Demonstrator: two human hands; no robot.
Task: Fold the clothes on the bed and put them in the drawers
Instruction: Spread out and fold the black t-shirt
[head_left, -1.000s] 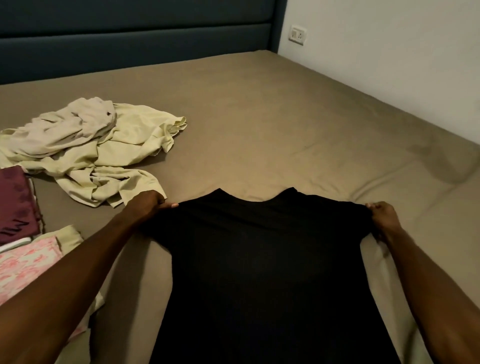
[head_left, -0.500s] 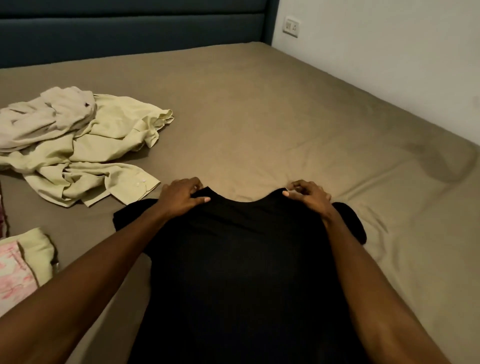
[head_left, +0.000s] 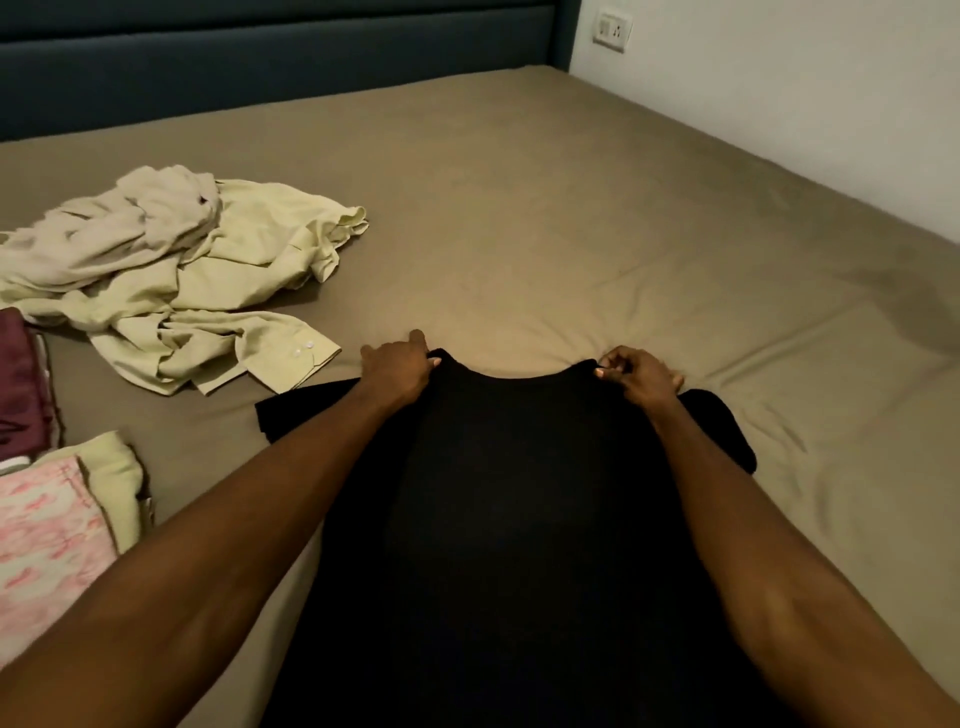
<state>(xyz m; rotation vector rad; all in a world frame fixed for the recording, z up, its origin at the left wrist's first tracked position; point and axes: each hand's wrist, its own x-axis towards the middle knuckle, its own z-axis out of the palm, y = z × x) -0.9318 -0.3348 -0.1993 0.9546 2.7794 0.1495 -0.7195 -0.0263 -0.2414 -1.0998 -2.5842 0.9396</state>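
One black T-shirt flat on bed, neckline away from body. Two hands on its shoulders: left hand fingers curled over left shoulder edge, gripping cloth; right hand fingers pinching right shoulder edge. Left of left fingers: one crumpled heap, pale green shirt plus beige garment. Nearer, far left: folded items, three counted: maroon, green, pink-patterned.

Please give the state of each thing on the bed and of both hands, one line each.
Black shirt: spread flat, unfolded.
Left hand: grips shirt's shoulder.
Right hand: pinches other shoulder.
Pale shirts: crumpled heap.
Pink cloth: folded.
Maroon cloth: folded.
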